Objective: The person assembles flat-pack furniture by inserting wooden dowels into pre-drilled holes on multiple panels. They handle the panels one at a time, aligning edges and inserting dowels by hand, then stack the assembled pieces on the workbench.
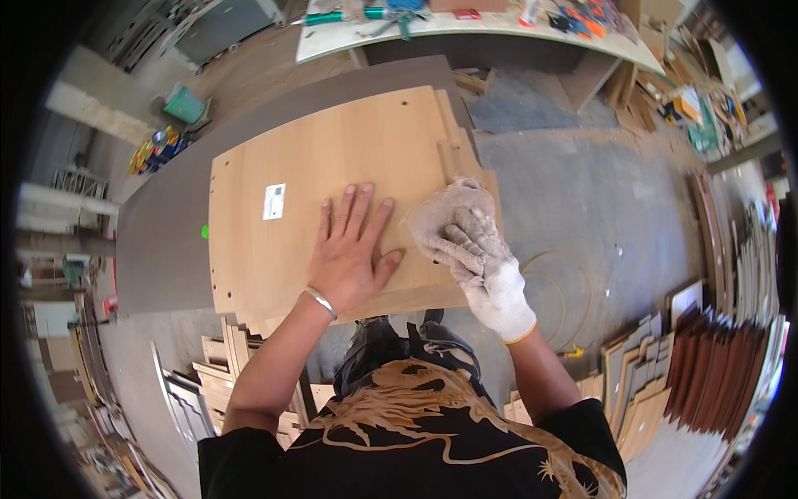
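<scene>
A light wood-grain panel with small dark holes near its edges lies on top of other boards in front of me. My bare left hand rests flat on it, fingers spread, a silver bangle at the wrist. On the panel's right part, my right hand, in a soiled white knit glove, presses a greyish-beige cloth against the surface. The fingers are bent over the cloth. To the left of my left hand a white label sticks to the panel.
The stack lies on a large dark brown board. A white-topped workbench with tools stands beyond. Leaning boards line the right side, and more wooden panels stand at lower left. A thin yellowish hose curls on the floor.
</scene>
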### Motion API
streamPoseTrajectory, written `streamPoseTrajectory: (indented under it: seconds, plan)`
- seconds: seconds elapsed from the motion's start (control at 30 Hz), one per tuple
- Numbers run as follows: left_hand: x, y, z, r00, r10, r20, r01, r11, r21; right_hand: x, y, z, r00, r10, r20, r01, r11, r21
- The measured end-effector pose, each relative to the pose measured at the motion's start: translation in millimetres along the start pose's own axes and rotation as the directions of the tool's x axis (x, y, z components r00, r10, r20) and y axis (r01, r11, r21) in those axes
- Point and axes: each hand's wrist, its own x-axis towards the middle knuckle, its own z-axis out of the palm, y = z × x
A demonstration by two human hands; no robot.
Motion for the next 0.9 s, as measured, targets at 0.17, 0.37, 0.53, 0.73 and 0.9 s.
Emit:
streamPoseTrajectory:
  seconds: [0.17, 0.37, 0.53, 0.73, 0.9]
  plan:
    - [-7.7, -9.0, 3.7, 1.000, -0.010, -0.015, 0.010, 0.998, -0.054, -53.8, -8.6, -14.3, 0.983, 0.034, 0.178, -0.030, 0.999, -0.020]
    - [-37.0, -60.9, -8.1, 0.999, -0.045, -0.010, 0.045, 0.998, -0.033, -70.8, 33.6, -67.7, 0.740, 0.648, 0.178, -0.394, 0.205, 0.896]
    - [-51.9, -41.7, -10.8, 1.000, -0.017, 0.015, 0.018, 0.997, -0.072, 13.3, 42.8, -100.9, 0.770, 0.638, 0.000, -0.055, 0.065, 0.996]
    - [-59.7, -32.6, -16.8, 0.999, -0.021, 0.036, 0.024, 0.995, -0.098, 138.2, 67.8, -60.9, 0.773, 0.609, -0.175, -0.075, 0.363, 0.929]
    - [-54.1, -32.9, -20.1, 0.998, 0.063, 0.031, -0.059, 0.993, -0.102, 253.1, 50.3, 26.8, 0.990, -0.139, 0.000, 0.139, 0.990, -0.038]
